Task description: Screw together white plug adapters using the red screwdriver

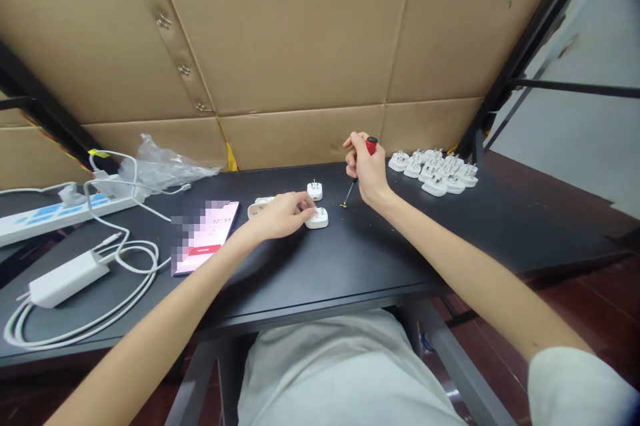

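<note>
1. The left hand (280,216) lies palm-down on the black counter (350,259). Its fingers are bent over a white plug (319,218) and pin it in place by its left side.
2. The right hand (365,169) is closed around a screwdriver (371,145) with a red handle. The handle points up and away, and the shaft slants down and to the left, so the tip sits at or just above the counter.
3. The held plug is just left of the screwdriver tip and slightly nearer the person, a small gap away. The plug lies flat with its long side running left to right. The left hand is already on it, and the right hand is the one further off.
4. A second plug (315,191) stands with its pins up just behind the held one. Another white piece (259,205) shows past the left hand's knuckles.
5. A heap of plugs (435,169) lies well to the right, near the cardboard (300,46) wall.
6. A phone (207,239) lies beside the left wrist. Its screen shows "32:55" above a red bar, and the rest is blurred.
7. Further left are a power strip (45,216), a white charger (67,277) with a coiled cable (135,259), and a clear plastic bag (160,169). No brand can be read on any of them.
</note>
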The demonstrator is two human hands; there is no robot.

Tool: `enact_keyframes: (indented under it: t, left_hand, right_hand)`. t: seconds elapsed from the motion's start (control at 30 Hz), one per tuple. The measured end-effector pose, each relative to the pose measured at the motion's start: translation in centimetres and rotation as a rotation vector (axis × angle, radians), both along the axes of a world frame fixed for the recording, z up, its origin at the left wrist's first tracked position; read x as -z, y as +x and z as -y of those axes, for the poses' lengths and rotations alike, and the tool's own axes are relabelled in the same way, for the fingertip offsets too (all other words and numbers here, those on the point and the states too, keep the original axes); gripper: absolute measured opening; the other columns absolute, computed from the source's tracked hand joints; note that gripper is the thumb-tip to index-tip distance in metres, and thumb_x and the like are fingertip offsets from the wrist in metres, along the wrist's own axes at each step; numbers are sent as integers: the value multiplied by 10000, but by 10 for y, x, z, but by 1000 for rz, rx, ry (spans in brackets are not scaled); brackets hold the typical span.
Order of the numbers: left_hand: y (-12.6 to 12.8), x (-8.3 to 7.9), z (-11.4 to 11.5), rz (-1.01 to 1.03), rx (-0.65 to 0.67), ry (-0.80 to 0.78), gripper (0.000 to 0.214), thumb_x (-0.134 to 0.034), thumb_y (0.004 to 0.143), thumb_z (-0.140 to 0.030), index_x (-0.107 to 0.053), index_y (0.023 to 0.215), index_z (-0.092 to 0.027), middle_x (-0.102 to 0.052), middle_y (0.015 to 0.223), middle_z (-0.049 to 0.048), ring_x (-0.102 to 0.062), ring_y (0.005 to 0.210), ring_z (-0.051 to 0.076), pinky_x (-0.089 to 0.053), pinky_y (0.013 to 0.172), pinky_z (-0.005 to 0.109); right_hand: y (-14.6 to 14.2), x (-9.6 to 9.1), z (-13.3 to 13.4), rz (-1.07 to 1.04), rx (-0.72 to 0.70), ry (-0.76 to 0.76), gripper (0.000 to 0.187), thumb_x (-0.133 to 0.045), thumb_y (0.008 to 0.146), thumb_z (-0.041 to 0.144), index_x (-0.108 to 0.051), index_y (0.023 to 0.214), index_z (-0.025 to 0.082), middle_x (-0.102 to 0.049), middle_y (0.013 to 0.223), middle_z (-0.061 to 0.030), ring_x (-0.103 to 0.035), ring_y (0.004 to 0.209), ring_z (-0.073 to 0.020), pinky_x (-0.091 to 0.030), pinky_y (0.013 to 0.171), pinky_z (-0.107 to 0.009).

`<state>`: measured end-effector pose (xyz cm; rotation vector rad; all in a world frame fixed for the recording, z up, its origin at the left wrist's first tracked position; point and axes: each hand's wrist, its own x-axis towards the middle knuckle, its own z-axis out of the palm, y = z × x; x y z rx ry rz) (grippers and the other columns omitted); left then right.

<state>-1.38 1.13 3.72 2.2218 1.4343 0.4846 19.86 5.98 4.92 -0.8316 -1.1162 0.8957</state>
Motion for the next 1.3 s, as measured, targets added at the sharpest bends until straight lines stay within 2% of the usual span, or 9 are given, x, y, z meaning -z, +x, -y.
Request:
enact_keyframes:
  t: [0.2,0.3,0.4,0.6,0.7,0.8,0.9,1.03,1.3]
  left_hand:
    - [1,-4,2,23,-1,29,286,-588,933,-464,-781,1000,-263,-850,1071,69,-788,988,318,-568,897,399]
    - [2,-4,2,32,-11,49,334,-571,976,-510,-789,1015,-260,-846,1085,78,-781,1030,334,-566,919,410]
    - [4,-3,2,68,0,99,392,-561,1016,-573,-793,1014,-257,-837,1099,87,-773,1041,327,-571,956,421]
    - [9,-2,7,165,111,170,440,-742,946,-647,-793,1146,-259,-811,1233,101,-740,1200,337,-570,1061,451]
    - [9,0,8,161,137,171,440,-808,908,-613,-787,1179,-267,-799,1265,98,-728,1244,341,-547,1122,477]
    - [8,2,7,167,146,206,399,-819,907,-563,-778,1168,-264,-801,1246,86,-733,1223,331,-547,1111,481]
    - [9,4,4,202,145,282,331,-812,921,-520,-781,1115,-254,-810,1177,67,-749,1141,307,-548,1067,464]
    - [10,6,2,243,124,362,256,-812,925,-475,-794,1050,-252,-812,1138,65,-754,1107,300,-538,1037,453]
    - [10,7,3,227,93,327,286,-911,832,-475,-808,984,-255,-804,1134,59,-744,1092,311,-524,1024,456]
  right_hand:
    - [-2,-3,4,-27,-31,-25,524,-629,990,757,-490,824,280,-324,568,92,-310,498,-109,-263,460,-245]
    - [-3,-4,7,-61,-50,-33,508,-644,979,737,-489,822,280,-318,569,94,-304,502,-108,-276,464,-245]
    - [-5,-5,9,-51,-48,-39,555,-616,966,800,-476,826,282,-314,569,93,-310,500,-113,-293,464,-252]
    - [-6,-5,11,-95,-65,-23,553,-664,946,785,-511,810,271,-342,540,93,-309,487,-102,-293,454,-247]
    - [-6,-4,11,-89,-68,-12,569,-681,936,804,-521,809,273,-351,537,97,-326,476,-98,-298,448,-244]
    - [-7,-5,12,-147,-90,-1,581,-750,890,797,-545,785,264,-365,516,103,-317,457,-83,-288,434,-228]
    - [-8,-9,14,-278,-134,-12,562,-823,873,725,-567,745,242,-368,486,108,-294,442,-63,-266,422,-203]
    - [-6,-16,17,-433,-194,-93,473,-782,979,566,-556,738,228,-336,478,118,-253,427,-49,-241,411,-174]
    - [3,-20,12,-579,-244,-158,393,-697,1064,446,-529,783,229,-305,505,131,-222,416,-42,-239,396,-148]
